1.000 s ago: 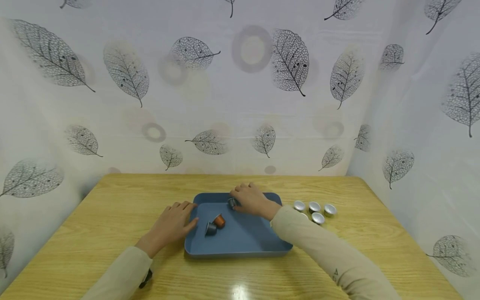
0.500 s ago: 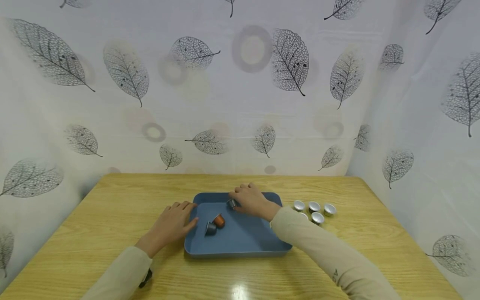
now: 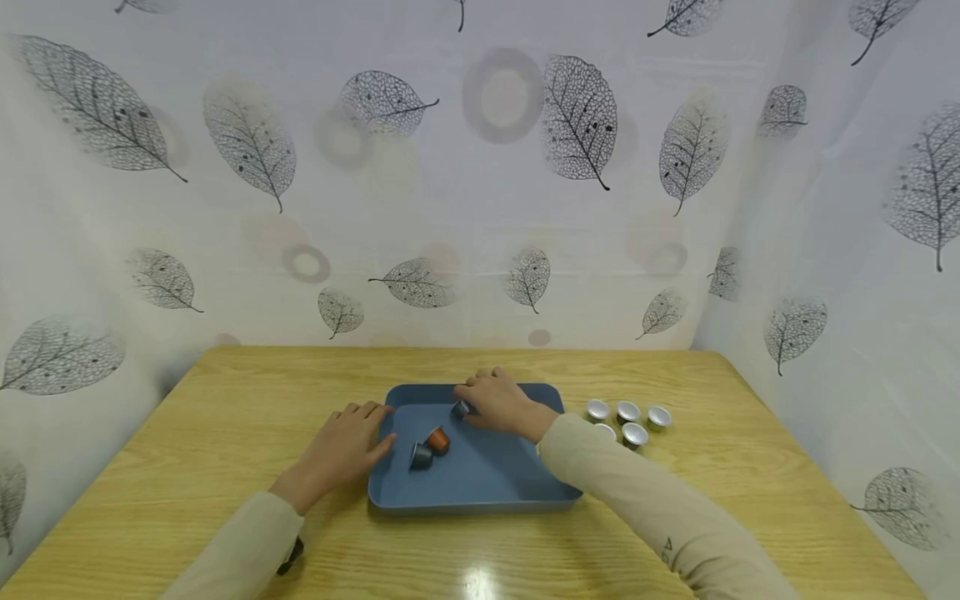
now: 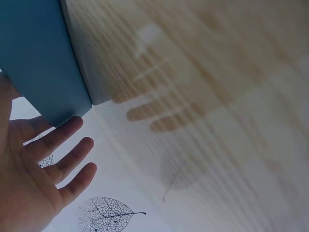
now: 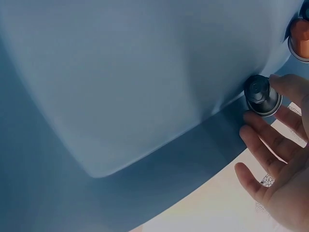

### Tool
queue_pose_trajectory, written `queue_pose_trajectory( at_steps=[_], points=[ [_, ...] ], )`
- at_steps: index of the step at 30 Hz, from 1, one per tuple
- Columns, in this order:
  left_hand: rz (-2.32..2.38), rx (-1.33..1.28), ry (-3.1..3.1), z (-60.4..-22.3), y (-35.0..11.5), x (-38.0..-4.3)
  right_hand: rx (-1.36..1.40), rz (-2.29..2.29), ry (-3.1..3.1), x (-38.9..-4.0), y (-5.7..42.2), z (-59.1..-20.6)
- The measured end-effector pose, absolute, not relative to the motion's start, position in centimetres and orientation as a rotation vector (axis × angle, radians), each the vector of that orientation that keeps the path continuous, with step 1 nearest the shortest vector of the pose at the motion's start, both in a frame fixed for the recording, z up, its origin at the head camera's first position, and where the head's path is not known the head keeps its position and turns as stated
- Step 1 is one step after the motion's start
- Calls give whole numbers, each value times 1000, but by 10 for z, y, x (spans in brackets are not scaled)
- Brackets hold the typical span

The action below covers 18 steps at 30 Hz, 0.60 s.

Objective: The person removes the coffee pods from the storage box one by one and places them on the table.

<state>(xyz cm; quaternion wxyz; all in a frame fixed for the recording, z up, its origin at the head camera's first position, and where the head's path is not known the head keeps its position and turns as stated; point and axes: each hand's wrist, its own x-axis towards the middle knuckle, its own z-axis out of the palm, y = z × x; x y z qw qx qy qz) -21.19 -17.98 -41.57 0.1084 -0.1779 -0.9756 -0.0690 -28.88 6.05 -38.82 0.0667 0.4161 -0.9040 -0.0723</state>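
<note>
My right hand (image 3: 501,407) reaches over the far wall of a shallow blue tray (image 3: 495,479) and pinches a dark coffee capsule (image 5: 263,94) between thumb and finger. In the right wrist view the capsule's narrow end faces the camera, close to the tray's side wall. An orange coffee capsule (image 3: 438,440) and a dark grey coffee capsule (image 3: 422,456) lie on their sides together in the tray's left half. At the tray's left rim, my left hand (image 3: 345,446) rests with fingers spread and fairly straight; in the left wrist view its fingertips (image 4: 75,123) meet the tray's outer edge.
Several coffee capsules with silver lids up, including one front capsule (image 3: 634,435), stand on the wooden table (image 3: 285,392) to the right of the tray, partly behind my right sleeve (image 3: 637,483). A leaf-patterned curtain (image 3: 465,183) hangs behind and at both sides.
The dark capsule in my right hand has shifted slightly left and toward me, and the hand with it. My left hand and the two other capsules in the tray look still.
</note>
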Motion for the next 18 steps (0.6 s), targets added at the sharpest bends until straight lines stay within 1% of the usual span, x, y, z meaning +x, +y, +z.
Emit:
queue_pose_trajectory(
  at_steps=[18],
  points=[
    [-206,-527,-2863,-415,-180,-211,1270,-211,-2746,-292,56,-398]
  ],
)
